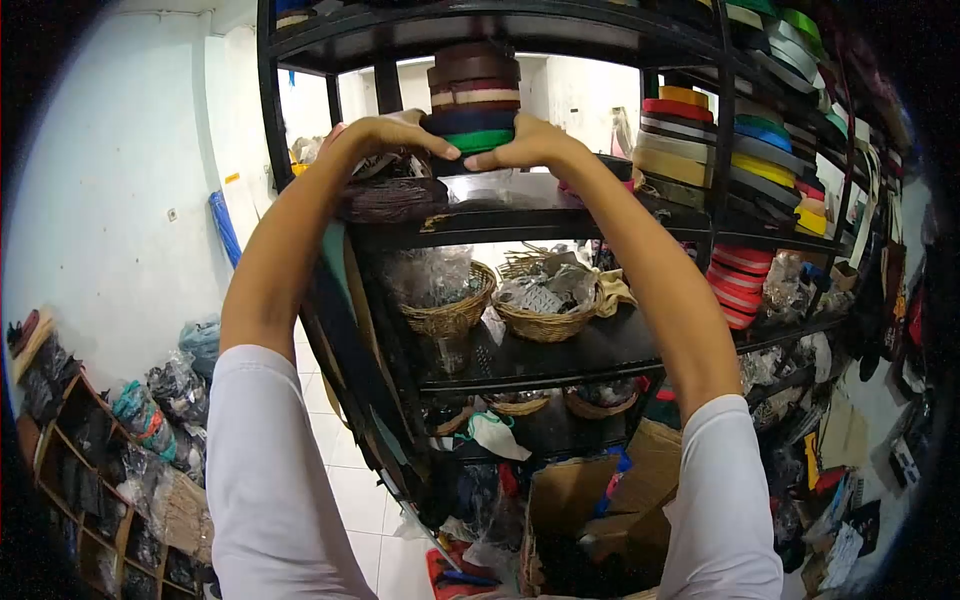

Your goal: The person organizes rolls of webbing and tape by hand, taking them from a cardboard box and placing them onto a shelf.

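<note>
A stack of webbing rolls [475,95] in brown, dark red, cream, navy and green is held between my two hands above the upper shelf. My left hand [400,135] wraps the stack's left side, thumb pointing inward near the green roll [478,140]. On the opposite side, my right hand [525,145] grips the lower rolls, its thumb almost meeting the left one. Fingers behind the stack are hidden. Below my left hand, a dark bundle of cord [393,200] lies on the shelf board [500,190].
More webbing rolls [675,140] are piled to the right on the black metal rack [722,130]. Wicker baskets [550,322] with plastic bags sit one level down. A cardboard box [570,495] stands low in front. Wooden cubbyholes [60,445] with bagged items are at left.
</note>
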The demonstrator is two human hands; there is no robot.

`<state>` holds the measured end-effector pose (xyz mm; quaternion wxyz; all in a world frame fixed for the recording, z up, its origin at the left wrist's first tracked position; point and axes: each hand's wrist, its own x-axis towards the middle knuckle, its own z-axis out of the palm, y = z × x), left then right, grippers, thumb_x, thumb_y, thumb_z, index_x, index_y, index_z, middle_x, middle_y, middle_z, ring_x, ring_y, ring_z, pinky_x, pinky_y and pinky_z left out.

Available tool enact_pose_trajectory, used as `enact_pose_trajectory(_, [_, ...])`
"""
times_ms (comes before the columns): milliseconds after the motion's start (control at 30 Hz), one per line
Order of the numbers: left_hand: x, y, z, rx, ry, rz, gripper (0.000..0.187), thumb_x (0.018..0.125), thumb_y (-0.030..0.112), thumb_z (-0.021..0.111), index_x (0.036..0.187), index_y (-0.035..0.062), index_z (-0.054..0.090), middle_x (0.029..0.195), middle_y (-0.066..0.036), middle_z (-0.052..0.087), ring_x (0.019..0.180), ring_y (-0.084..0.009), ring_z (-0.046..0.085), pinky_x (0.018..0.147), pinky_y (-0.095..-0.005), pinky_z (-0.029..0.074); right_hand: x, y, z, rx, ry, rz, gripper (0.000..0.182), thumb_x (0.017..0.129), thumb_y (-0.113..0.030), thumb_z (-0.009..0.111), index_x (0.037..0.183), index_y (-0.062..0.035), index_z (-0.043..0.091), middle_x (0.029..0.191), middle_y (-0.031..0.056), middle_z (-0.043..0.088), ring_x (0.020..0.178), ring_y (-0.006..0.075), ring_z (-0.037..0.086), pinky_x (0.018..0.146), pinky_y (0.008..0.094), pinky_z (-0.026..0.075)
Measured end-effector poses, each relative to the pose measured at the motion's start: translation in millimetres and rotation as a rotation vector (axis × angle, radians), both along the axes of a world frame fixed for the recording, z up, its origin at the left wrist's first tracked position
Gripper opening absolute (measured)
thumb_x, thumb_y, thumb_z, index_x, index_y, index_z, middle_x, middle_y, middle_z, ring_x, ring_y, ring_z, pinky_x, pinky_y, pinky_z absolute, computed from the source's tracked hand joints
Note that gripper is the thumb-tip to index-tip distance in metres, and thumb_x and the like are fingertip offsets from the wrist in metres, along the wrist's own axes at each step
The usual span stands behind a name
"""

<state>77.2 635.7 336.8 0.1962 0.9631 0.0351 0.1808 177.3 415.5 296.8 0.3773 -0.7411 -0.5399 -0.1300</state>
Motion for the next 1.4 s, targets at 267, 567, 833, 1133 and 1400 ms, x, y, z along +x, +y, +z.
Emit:
enact_pose_trajectory(267, [-79.6, -12.4, 22.1, -0.014, 0.056, 0.051, 0.125, 0.049, 0.059, 0.086, 0.135, -0.0140, 0.033, 0.122, -0.025, 0.053, 0.113, -0.0335, 0.054, 0.098, -0.0393, 0.043, -47.4, 17.1, 19.0, -0.080, 0.104, 0.102, 0.075, 0.061, -0.042, 0.087, 0.118, -0.0014, 0.063, 0.108, 0.0165, 0.067, 0.099, 0.0267, 0.064, 0.087, 0.0348, 0.048])
enact_pose_trajectory(567, [-106.5, 1.0, 11.9, 0.010, 0.156, 0.193, 0.128, 0.043, 0.064, 0.086, 0.138, -0.0083, 0.040, 0.121, -0.030, 0.057, 0.112, -0.0384, 0.055, 0.095, -0.0449, 0.044, -34.1, 77.4, -6.9, -0.068, 0.094, 0.084, 0.085, 0.058, -0.044, 0.089, 0.123, 0.0016, 0.059, 0.119, 0.0205, 0.062, 0.109, 0.0301, 0.061, 0.094, 0.0388, 0.047])
enact_pose_trajectory(833, [-127.1, -23.4, 15.1, -0.037, 0.393, 0.145, 0.133, 0.039, 0.017, 0.097, 0.148, 0.0019, 0.022, 0.147, -0.018, 0.040, 0.137, -0.0322, 0.035, 0.115, -0.0451, 0.029, -53.8, 59.3, -9.3, -0.065, 0.140, 0.127, 0.093, 0.056, -0.047, 0.089, 0.120, 0.0113, 0.056, 0.116, 0.0257, 0.062, 0.111, 0.0326, 0.060, 0.094, 0.0382, 0.047])
enact_pose_trajectory(1133, [-130.3, -21.0, -17.2, 0.135, -0.009, 0.182, 0.130, 0.044, 0.024, 0.097, 0.148, 0.0011, 0.023, 0.142, -0.026, 0.042, 0.135, -0.0373, 0.038, 0.111, -0.0500, 0.035, -20.4, 74.3, -12.0, 0.010, 0.016, 0.187, 0.098, 0.049, -0.059, 0.088, 0.111, 0.0121, 0.062, 0.105, 0.0223, 0.066, 0.096, 0.0304, 0.066, 0.084, 0.0385, 0.052])
enact_pose_trajectory(1400, [-79.9, -22.3, -30.2, 0.109, -0.113, 0.121, 0.133, 0.043, 0.036, 0.097, 0.148, -0.0001, 0.025, 0.144, -0.026, 0.041, 0.132, -0.0390, 0.042, 0.111, -0.0469, 0.035, -17.6, 22.6, -8.6, -0.043, 0.058, 0.112, 0.087, 0.061, -0.048, 0.087, 0.130, -0.0050, 0.055, 0.119, 0.0183, 0.063, 0.109, 0.0274, 0.060, 0.094, 0.0392, 0.046])
